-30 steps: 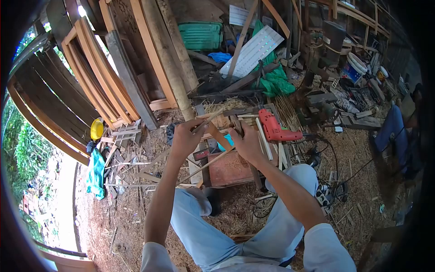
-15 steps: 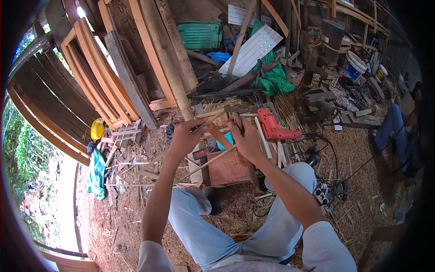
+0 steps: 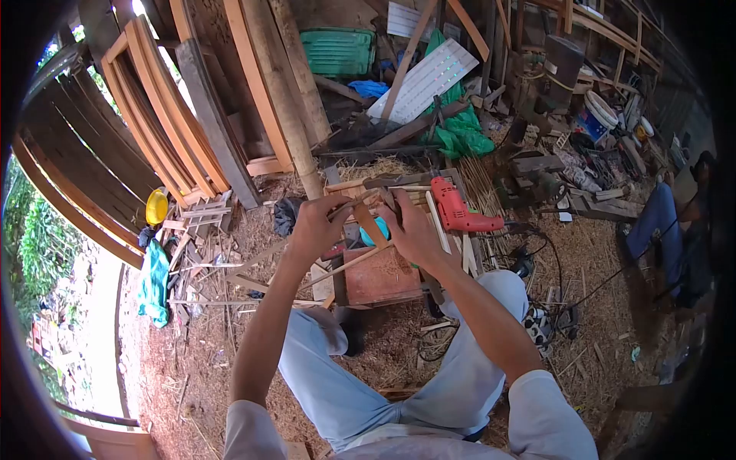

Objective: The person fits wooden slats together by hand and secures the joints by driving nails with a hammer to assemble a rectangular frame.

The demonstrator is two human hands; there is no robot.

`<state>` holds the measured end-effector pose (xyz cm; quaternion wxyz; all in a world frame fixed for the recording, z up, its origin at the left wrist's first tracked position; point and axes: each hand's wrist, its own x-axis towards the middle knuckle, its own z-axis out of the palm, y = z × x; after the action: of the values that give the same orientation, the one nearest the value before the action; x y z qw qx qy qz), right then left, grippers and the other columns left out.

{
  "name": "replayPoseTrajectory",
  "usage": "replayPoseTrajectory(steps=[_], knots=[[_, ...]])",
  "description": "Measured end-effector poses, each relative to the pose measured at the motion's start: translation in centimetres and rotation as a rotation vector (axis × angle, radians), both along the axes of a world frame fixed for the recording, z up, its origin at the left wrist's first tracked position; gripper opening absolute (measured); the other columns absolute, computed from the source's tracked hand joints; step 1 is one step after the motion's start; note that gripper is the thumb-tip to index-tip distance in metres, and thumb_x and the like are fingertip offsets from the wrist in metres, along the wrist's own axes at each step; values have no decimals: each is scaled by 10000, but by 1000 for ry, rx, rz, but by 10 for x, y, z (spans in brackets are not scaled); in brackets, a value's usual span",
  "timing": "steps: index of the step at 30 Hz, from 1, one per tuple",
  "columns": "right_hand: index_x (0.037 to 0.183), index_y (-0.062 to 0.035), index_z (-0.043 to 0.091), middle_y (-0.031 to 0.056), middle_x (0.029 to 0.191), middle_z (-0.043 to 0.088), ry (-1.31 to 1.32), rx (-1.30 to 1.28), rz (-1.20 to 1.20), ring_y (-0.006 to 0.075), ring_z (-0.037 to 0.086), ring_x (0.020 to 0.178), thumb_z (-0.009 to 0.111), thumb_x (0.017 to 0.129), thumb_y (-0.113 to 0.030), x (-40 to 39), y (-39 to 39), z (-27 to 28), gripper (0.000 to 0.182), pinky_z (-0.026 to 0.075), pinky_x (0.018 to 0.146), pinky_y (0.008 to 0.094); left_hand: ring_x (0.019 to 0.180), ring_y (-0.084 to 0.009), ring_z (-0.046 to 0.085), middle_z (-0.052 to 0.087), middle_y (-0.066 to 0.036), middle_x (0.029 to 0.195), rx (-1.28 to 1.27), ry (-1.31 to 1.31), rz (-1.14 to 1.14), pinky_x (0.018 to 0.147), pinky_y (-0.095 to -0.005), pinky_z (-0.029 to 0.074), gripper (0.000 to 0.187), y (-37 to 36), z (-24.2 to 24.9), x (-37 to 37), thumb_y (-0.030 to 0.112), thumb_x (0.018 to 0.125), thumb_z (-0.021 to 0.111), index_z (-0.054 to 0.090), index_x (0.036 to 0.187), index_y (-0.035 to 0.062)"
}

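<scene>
My left hand (image 3: 316, 228) is raised over the low work stand, its fingers pinched on a thin wooden strip (image 3: 354, 202). Close beside it, my right hand (image 3: 415, 234) is closed round a dark, narrow tool (image 3: 392, 201) whose kind I cannot make out. Between the hands a flat orange-brown piece of wood (image 3: 371, 227) slants downward. Behind it shows part of a turquoise object (image 3: 376, 232). Below lies a reddish-brown board (image 3: 379, 277) with a thin stick across its edge. A red power drill (image 3: 461, 211) rests right of my right hand.
Wooden frames (image 3: 157, 115) and a bamboo pole (image 3: 287, 100) lean at the left and back. A green crate (image 3: 337, 52) and a white perforated panel (image 3: 425, 80) stand behind. Cables and wood scraps litter the shavings-covered floor. Another person's blue-clad leg (image 3: 658, 226) is at the right.
The whole view has shifted slightly. Both hands stay close together over the stand with their holds unchanged; the strip and dark tool have moved only a little.
</scene>
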<state>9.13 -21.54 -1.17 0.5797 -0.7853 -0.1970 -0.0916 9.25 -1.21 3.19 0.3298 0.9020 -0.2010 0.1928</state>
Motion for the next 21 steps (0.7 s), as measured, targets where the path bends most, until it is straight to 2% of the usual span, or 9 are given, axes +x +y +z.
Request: replayPoseTrajectory(steps=[1, 3, 4, 6, 7, 12, 14, 16, 21], knots=[[1189, 14, 495, 213, 895, 638, -25, 4, -21, 368, 638, 817, 526, 996, -306, 2, -2, -5, 374, 461, 722, 437, 699, -288, 701, 696, -204, 829, -10, -1, 4, 643, -354, 534, 202, -1, 2, -2, 94, 830, 716, 703, 996, -22], [1163, 4, 513, 197, 860, 638, -59, -3, -29, 339, 640, 766, 533, 994, -306, 3, -6, -7, 353, 462, 690, 425, 634, -176, 634, 706, -156, 791, -48, 83, -13, 603, -329, 485, 208, 0, 6, -4, 125, 840, 728, 716, 1001, -7], [1138, -4, 535, 172, 808, 629, -72, 30, -61, 296, 625, 707, 549, 988, -298, 2, -7, -7, 331, 454, 650, 405, 634, -176, 634, 706, -156, 791, -58, 76, -4, 603, -329, 485, 208, 1, 9, -6, 125, 840, 728, 716, 1001, -7], [1070, -8, 593, 112, 687, 599, -54, 33, -125, 195, 577, 592, 599, 964, -281, -5, -9, 4, 293, 432, 567, 352, 732, -289, 702, 715, -172, 857, -16, 245, 77, 680, -360, 535, 191, 1, 13, -6, 117, 838, 714, 715, 993, 6], [1070, -8, 593, 112, 687, 599, -60, 24, -126, 195, 577, 592, 599, 964, -281, -4, -9, 5, 293, 432, 567, 352, 732, -289, 702, 715, -172, 857, -25, 241, 75, 680, -360, 535, 191, 1, 12, -7, 117, 838, 714, 715, 993, 6], [1035, 0, 618, 147, 717, 620, -120, 29, -95, 279, 603, 623, 639, 933, -279, 1, -5, 12, 298, 448, 596, 390, 736, -287, 709, 712, -168, 818, -181, 8, 4, 665, -374, 541, 217, -2, -14, -5, 165, 815, 729, 735, 996, 45], [997, 6, 626, 164, 719, 622, -111, 13, -70, 319, 604, 634, 661, 916, -254, 3, 1, 24, 274, 450, 603, 404, 725, -285, 706, 710, -175, 830, -112, 36, 82, 662, -370, 537, 205, -7, -12, -7, 155, 823, 716, 741, 994, 45], [903, 29, 636, 205, 727, 621, -185, -172, -51, 396, 596, 669, 712, 855, -170, 9, 4, 33, 219, 452, 611, 428, 714, -283, 704, 709, -183, 841, -39, 75, 154, 660, -366, 533, 195, -10, -7, -11, 145, 830, 703, 747, 993, 46], [854, 51, 635, 236, 738, 618, -289, -209, -35, 436, 599, 698, 731, 802, -104, 17, 11, 40, 190, 455, 610, 452, 711, -346, 678, 705, -175, 833, -2, 106, 254, 671, -397, 539, 226, -12, -3, -18, 146, 786, 668, 752, 987, 90]])
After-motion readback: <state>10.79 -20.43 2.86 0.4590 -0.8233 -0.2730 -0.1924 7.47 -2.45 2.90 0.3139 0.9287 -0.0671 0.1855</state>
